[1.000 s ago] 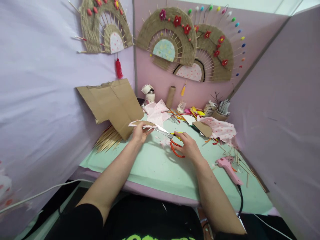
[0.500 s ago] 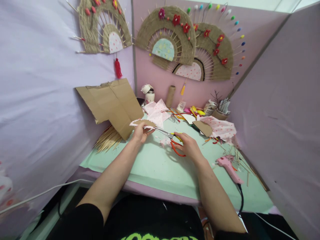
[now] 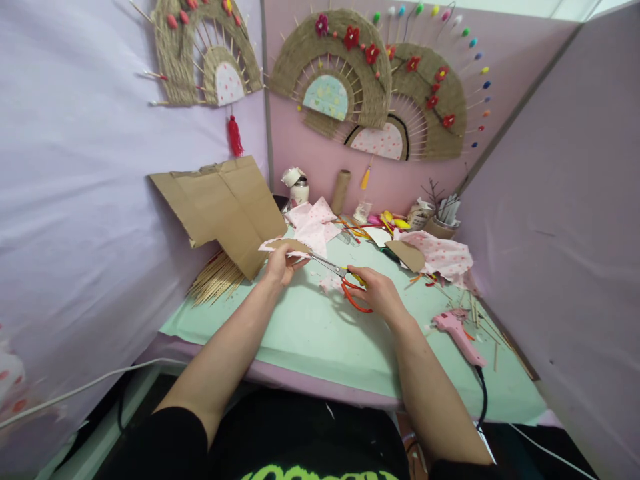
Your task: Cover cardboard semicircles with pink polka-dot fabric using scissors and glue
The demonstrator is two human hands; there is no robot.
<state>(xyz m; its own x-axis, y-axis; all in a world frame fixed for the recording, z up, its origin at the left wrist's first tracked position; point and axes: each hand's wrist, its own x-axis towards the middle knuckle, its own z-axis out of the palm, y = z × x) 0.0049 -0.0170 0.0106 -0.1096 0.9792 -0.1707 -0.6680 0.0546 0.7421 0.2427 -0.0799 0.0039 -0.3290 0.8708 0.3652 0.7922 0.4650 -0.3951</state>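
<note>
My left hand [image 3: 281, 266] is closed on a half-round cardboard piece [image 3: 289, 244] edged with pink dotted fabric, held up above the table. In my right hand [image 3: 374, 288] is a pair of scissors [image 3: 356, 297] with red and yellow handles, its fingers in the loops. The blades point left and reach the right end of the cardboard piece's fabric edge; whether they are parted there is too small to tell. Small pink fabric scraps [image 3: 330, 285] lie on the table below the blades.
A pink glue gun [image 3: 459, 335] lies at the right with its cord over the edge. Large folded cardboard [image 3: 235, 207] leans at the left above bamboo sticks [image 3: 213, 280]. Dotted fabric [image 3: 445, 257] and a cardboard roll [image 3: 341, 192] are at the back.
</note>
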